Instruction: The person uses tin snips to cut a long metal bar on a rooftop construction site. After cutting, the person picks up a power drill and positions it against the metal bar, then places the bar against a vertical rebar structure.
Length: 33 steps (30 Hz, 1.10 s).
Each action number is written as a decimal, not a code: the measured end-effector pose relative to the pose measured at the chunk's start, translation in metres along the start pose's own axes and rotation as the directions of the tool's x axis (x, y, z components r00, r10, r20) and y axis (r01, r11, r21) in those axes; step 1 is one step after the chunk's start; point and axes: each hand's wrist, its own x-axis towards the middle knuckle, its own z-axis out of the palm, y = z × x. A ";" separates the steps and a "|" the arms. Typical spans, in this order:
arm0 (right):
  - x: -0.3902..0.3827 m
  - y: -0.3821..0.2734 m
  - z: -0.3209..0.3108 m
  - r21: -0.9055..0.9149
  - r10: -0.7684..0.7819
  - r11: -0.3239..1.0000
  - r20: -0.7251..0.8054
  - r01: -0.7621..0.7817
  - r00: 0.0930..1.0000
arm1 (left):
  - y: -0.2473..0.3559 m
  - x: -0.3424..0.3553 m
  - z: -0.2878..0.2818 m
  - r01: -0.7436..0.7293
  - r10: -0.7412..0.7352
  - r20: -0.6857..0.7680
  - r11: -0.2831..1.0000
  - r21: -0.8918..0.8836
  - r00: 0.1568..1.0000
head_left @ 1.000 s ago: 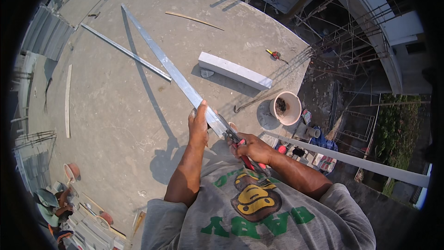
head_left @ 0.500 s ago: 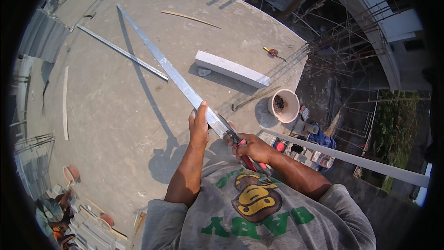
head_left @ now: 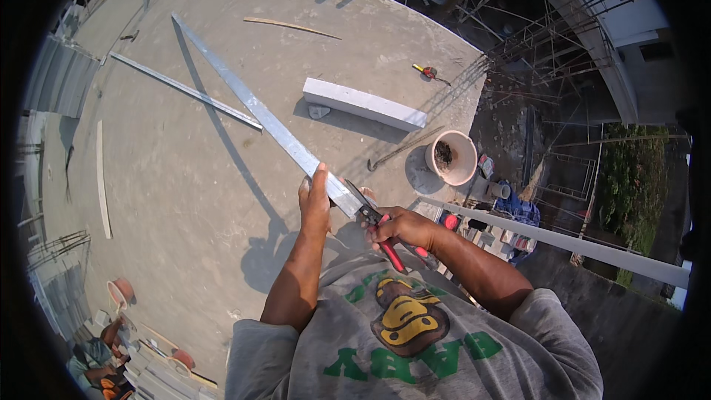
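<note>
A long silvery metal channel slants away from me over the floor, its far end up and to the left. My left hand is closed round it near its close end, thumb along the top. My right hand grips a pair of metal snips with red and black handles. The snips' dark jaws lie against the channel's near end; whether they bite into the metal is too small to tell. Part of the handles is covered by my fingers.
A white rectangular block and a bucket lie ahead, with a hooked bar between. A tape measure rests near the slab's right edge. A thinner metal strip lies left. Another person sits lower left. Scaffolding stands beyond the edge.
The red handles of the snips show more plainly and look further apart in my right hand. The surroundings have shifted slightly in the view; my left hand keeps its hold on the channel.
</note>
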 end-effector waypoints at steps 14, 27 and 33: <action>-0.002 -0.002 0.002 -0.021 0.036 0.999 0.007 -0.036 0.999 | -0.001 -0.001 0.002 0.006 -0.006 0.030 1.000 -0.004 1.000; -0.005 -0.011 -0.002 -0.156 0.071 0.985 -0.018 -0.073 0.997 | -0.004 0.001 0.006 -0.002 0.002 -0.003 1.000 -0.003 1.000; -0.009 -0.017 -0.010 -0.010 0.072 0.997 0.020 -0.072 0.997 | -0.004 0.003 0.007 0.036 -0.037 0.019 0.999 0.017 0.999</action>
